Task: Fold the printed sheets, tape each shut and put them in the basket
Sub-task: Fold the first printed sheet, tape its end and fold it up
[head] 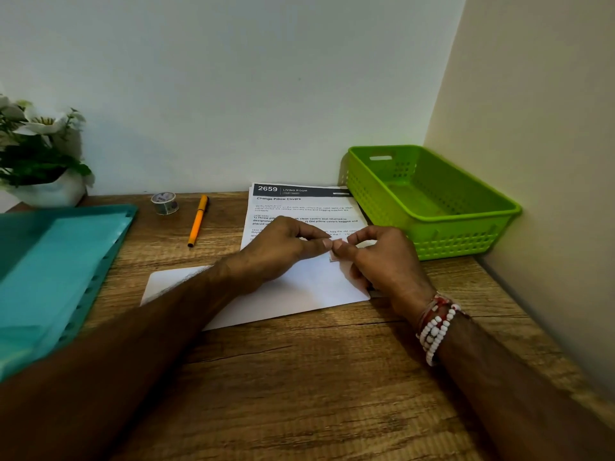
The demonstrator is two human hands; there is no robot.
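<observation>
You look early on: your left hand [279, 247] and right hand [382, 261] both pinch a tape piece [333, 256] over the folded sheet [299, 294] at centre frame, more printed sheets [299, 202] wait behind, and the basket [459, 242] at right holds none.

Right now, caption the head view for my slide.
Left hand and right hand pinch a bit of tape over the folded sheet; printed sheets and green basket lie beyond.
</observation>
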